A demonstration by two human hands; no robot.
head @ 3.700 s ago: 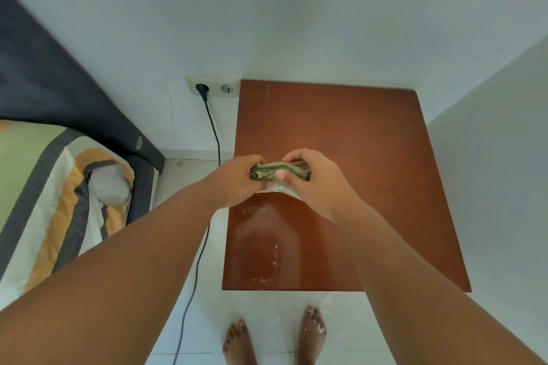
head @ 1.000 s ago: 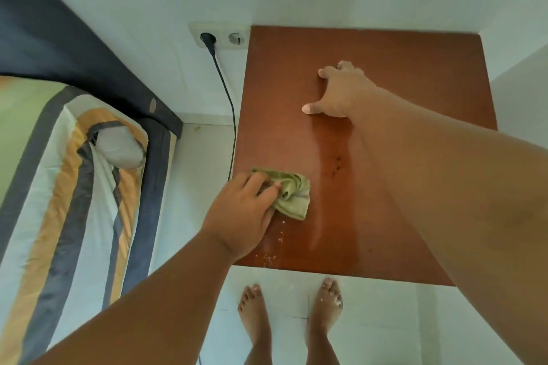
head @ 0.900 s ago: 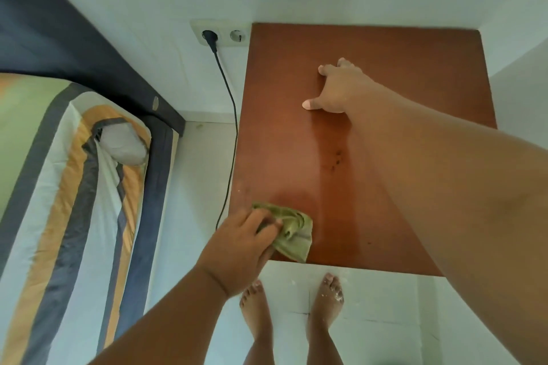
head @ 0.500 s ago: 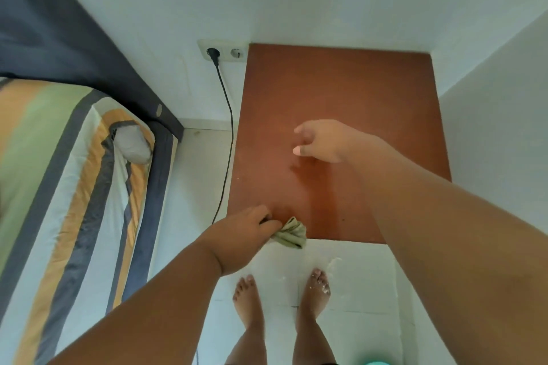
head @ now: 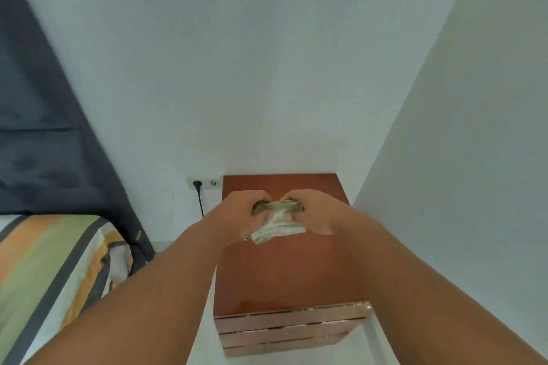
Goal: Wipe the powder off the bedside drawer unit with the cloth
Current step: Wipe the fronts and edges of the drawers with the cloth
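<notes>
Cloth [head: 277, 221], green and crumpled, sits just below the centre of the frame, pinched between both hands above the back half of the bedside drawer unit [head: 292, 275]. Left hand [head: 241, 215] is closed around its left end and right hand [head: 315, 213] around its right end, a loose fold hanging between them. At lower left lies a striped bed [head: 53, 270], and a wall socket [head: 204, 182] with a black plug sits left of the unit's back corner.
</notes>
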